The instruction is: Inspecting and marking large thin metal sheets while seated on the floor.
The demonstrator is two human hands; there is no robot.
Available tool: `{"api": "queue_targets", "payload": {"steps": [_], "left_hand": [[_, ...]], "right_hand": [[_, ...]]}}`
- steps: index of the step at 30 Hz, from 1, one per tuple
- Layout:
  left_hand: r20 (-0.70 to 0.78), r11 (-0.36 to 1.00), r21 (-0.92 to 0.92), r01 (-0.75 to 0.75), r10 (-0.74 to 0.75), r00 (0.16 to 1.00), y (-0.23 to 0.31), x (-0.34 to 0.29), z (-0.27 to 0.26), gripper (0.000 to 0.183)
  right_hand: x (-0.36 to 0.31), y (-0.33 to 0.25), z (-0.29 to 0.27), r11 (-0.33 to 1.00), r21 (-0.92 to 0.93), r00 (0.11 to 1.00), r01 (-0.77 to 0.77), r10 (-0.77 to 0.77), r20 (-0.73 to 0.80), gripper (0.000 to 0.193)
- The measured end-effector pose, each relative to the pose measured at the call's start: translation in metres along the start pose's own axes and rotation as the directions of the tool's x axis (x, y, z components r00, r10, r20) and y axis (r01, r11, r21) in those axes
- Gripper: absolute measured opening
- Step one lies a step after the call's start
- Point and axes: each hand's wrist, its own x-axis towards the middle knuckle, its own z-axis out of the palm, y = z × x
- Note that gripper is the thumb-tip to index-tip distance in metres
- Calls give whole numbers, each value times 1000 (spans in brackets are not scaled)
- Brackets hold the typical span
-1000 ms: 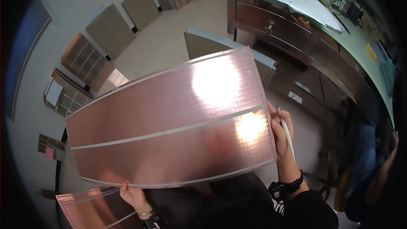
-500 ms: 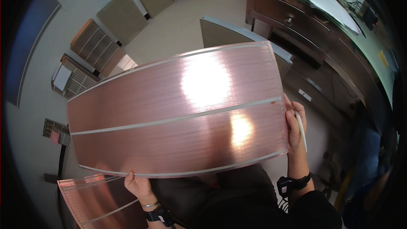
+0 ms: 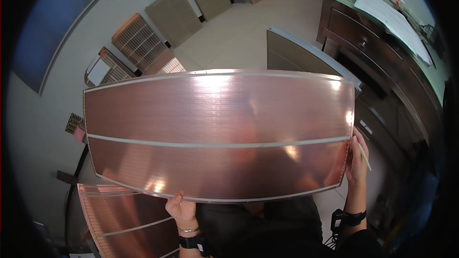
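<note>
A large, shiny copper-coloured sheet (image 3: 215, 114) with fine lines and pale strips spans the view, held up in front of me. My left hand (image 3: 181, 209) pinches its near edge, left of the middle, thumb on top. At the sheet's right end, my right hand (image 3: 357, 157) grips the edge; some of its fingers are hidden behind. A thin white pen-like stick (image 3: 365, 156) is also held in the right hand, pointing toward me. Below the sheet on the left lies a second copper-coloured sheet (image 3: 129, 220) with similar pale strips.
Several flat panels (image 3: 173, 16) lean against the wall at the far left. Beyond the sheet stands a grey panel (image 3: 301, 52). A dark wooden desk (image 3: 366, 38) with a drawer is at the right, papers (image 3: 392, 24) on its glass top.
The copper-coloured sheet has levelled out, its right end now lower in view, and the bright glare on it has shrunk. Both hands keep their hold. The whole view has shifted.
</note>
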Motion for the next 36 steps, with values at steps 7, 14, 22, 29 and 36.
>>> {"api": "queue_targets", "payload": {"steps": [7,14,22,29,36], "left_hand": [[-45,994,103,-28,33,998,-15,-6,19,34],[2,982,191,-5,4,1000,-15,-9,47,52],[-115,874,430,-226,302,946,35,-12,38,47],[-127,877,441,-190,271,954,12,-21,59,43],[-81,918,368,-150,193,978,10,-25,55,47]], "right_hand": [[2,12,-10,998,-48,995,30,-35,-98,21],[7,19,-26,990,-99,978,98,-114,-173,17],[27,22,-55,961,-237,966,144,-189,-179,17],[38,39,-109,931,-328,958,161,-228,-176,18],[39,45,-130,948,-293,964,129,-189,-188,24]]}}
